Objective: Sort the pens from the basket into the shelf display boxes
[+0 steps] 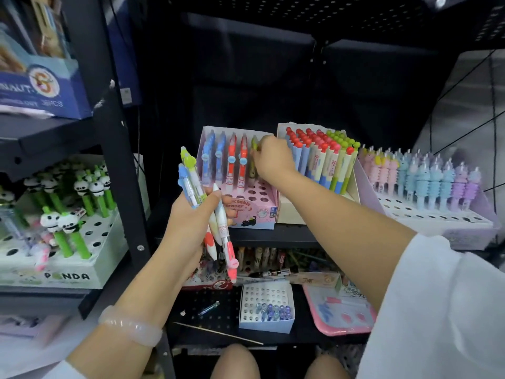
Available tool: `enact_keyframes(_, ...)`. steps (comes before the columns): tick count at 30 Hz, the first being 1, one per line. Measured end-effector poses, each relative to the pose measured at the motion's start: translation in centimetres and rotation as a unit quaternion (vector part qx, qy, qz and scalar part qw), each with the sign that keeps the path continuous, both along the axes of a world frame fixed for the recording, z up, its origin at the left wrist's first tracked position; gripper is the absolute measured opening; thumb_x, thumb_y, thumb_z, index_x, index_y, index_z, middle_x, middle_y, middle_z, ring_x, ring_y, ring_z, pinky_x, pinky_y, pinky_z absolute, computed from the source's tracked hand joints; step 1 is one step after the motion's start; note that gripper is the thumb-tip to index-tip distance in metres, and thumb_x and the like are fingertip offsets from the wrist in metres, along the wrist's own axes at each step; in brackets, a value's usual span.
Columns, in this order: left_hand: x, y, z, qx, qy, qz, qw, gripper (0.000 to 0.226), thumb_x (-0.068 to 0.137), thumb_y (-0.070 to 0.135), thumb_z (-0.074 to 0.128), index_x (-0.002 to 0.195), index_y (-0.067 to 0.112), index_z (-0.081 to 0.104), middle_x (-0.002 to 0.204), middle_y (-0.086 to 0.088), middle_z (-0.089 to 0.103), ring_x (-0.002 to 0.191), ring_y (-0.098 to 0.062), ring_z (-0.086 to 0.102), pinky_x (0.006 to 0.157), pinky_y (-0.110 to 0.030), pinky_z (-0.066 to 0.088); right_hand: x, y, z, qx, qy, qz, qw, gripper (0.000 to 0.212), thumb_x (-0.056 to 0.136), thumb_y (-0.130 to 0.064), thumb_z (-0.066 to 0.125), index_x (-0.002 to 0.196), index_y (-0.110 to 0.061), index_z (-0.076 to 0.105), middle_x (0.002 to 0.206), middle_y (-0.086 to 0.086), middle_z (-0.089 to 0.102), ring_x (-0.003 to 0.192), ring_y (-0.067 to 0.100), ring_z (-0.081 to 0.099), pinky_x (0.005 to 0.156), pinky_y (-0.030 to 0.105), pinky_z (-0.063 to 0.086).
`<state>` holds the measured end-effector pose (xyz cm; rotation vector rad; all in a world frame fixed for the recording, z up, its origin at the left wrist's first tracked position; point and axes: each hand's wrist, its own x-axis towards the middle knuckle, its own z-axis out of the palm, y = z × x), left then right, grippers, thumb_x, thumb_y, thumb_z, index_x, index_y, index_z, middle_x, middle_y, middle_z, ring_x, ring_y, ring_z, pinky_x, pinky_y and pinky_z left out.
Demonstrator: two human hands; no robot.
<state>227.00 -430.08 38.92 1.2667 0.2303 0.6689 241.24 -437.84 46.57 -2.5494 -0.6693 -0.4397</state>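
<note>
Green-capped pen (254, 157) pinched by the right hand (270, 157) at the pink display box (250, 212); left hand (191, 214) grips a bundle of pens (202, 203).

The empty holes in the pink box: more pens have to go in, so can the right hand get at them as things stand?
Probably yes. The right hand is already at the pink box, pinching a green pen in the back row. The empty holes lie open just in front, with nothing over them.
</note>
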Motion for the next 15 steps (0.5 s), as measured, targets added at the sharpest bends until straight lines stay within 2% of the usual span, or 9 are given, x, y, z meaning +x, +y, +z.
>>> enact_keyframes(2, -0.1, 0.3, 0.1, -0.019, -0.004, 0.007, 1.000, 0.007, 0.093, 0.013, 0.053, 0.089, 0.013, 0.059, 0.070, 0.000, 0.072, 0.065, -0.015, 0.069, 0.055, -0.023, 0.054, -0.6, -0.5, -0.4, 0.058, 0.002, 0.024, 0.998, 0.015, 0.095, -0.016, 0.049, 0.086, -0.004, 0.051, 0.074, 0.005, 0.047, 0.074, 0.023, 0.050, 0.060, 0.031, 0.043)
enact_keyframes(3, -0.2, 0.5, 0.2, -0.034, -0.003, 0.011, 0.999, 0.009, 0.093, 0.013, 0.052, 0.087, 0.012, 0.059, 0.069, 0.000, 0.072, 0.066, -0.015, 0.069, 0.055, -0.023, 0.054, -1.2, -1.0, -0.6, 0.100, -0.010, 0.043, 0.994, 0.017, 0.095, -0.018, 0.051, 0.101, -0.003, 0.052, 0.079, 0.006, 0.050, 0.073, 0.021, 0.052, 0.063, 0.033, 0.046)
enact_keyframes(4, -0.1, 0.7, 0.4, -0.050, -0.003, 0.015, 0.999, 0.010, 0.093, 0.014, 0.052, 0.087, 0.011, 0.059, 0.068, 0.000, 0.072, 0.066, -0.014, 0.070, 0.055, -0.022, 0.054, -2.1, -1.6, -0.8, 0.132, -0.019, 0.069, 0.989, 0.020, 0.094, -0.021, 0.052, 0.107, -0.005, 0.051, 0.080, 0.004, 0.053, 0.071, 0.019, 0.054, 0.063, 0.030, 0.047)
enact_keyframes(6, -0.1, 0.8, 0.6, -0.080, -0.006, 0.020, 0.997, 0.012, 0.093, 0.017, 0.053, 0.088, 0.009, 0.060, 0.067, -0.001, 0.072, 0.065, -0.013, 0.070, 0.054, -0.022, 0.053, -4.2, -2.9, -1.3, 0.154, 0.013, 0.137, 0.978, 0.016, 0.095, -0.029, 0.050, 0.100, -0.014, 0.053, 0.074, -0.003, 0.057, 0.062, 0.009, 0.056, 0.056, 0.019, 0.046)
enact_keyframes(8, 0.1, 0.9, 0.8, -0.099, -0.016, 0.039, 0.994, 0.013, 0.093, 0.017, 0.052, 0.090, 0.007, 0.060, 0.068, 0.000, 0.072, 0.068, -0.013, 0.070, 0.056, -0.024, 0.054, -6.7, -4.1, -2.3, 0.143, 0.175, 0.200, 0.953, 0.022, 0.095, -0.038, 0.046, 0.091, -0.018, 0.055, 0.067, -0.004, 0.062, 0.052, 0.004, 0.057, 0.051, 0.018, 0.046)
enact_keyframes(10, 0.2, 0.9, 1.0, -0.110, -0.030, 0.061, 0.992, 0.012, 0.094, 0.016, 0.051, 0.093, 0.005, 0.057, 0.073, -0.002, 0.073, 0.072, -0.015, 0.071, 0.057, -0.026, 0.054, -8.7, -5.4, -3.6, 0.127, 0.346, 0.232, 0.900, 0.029, 0.093, -0.043, 0.049, 0.087, -0.015, 0.057, 0.062, -0.001, 0.065, 0.050, 0.007, 0.060, 0.050, 0.019, 0.049)
enact_keyframes(11, 0.2, 0.8, 1.1, -0.113, -0.043, 0.069, 0.990, 0.012, 0.094, 0.015, 0.051, 0.095, 0.004, 0.055, 0.076, -0.005, 0.072, 0.074, -0.015, 0.071, 0.057, -0.026, 0.054, -9.3, -5.8, -4.2, 0.123, 0.394, 0.248, 0.876, 0.028, 0.092, -0.041, 0.052, 0.084, -0.015, 0.058, 0.062, 0.000, 0.066, 0.052, 0.009, 0.061, 0.051, 0.019, 0.050)
enact_keyframes(13, 0.2, 0.7, 1.1, -0.114, -0.067, 0.082, 0.988, 0.007, 0.095, 0.013, 0.049, 0.094, 0.007, 0.052, 0.079, -0.006, 0.070, 0.076, -0.016, 0.071, 0.058, -0.024, 0.055, -9.9, -6.4, -4.8, 0.152, 0.434, 0.270, 0.846, 0.021, 0.091, -0.033, 0.058, 0.080, -0.014, 0.059, 0.065, 0.001, 0.068, 0.056, 0.010, 0.063, 0.054, 0.018, 0.052)
enact_keyframes(15, 0.0, 0.7, 1.0, -0.118, -0.072, 0.092, 0.986, 0.008, 0.095, 0.011, 0.048, 0.089, 0.015, 0.053, 0.075, -0.003, 0.070, 0.072, -0.015, 0.071, 0.058, -0.027, 0.056, -9.6, -6.8, -4.6, 0.231, 0.445, 0.251, 0.828, 0.018, 0.091, -0.025, 0.059, 0.080, -0.011, 0.062, 0.065, -0.001, 0.068, 0.055, 0.005, 0.061, 0.055, 0.015, 0.051)
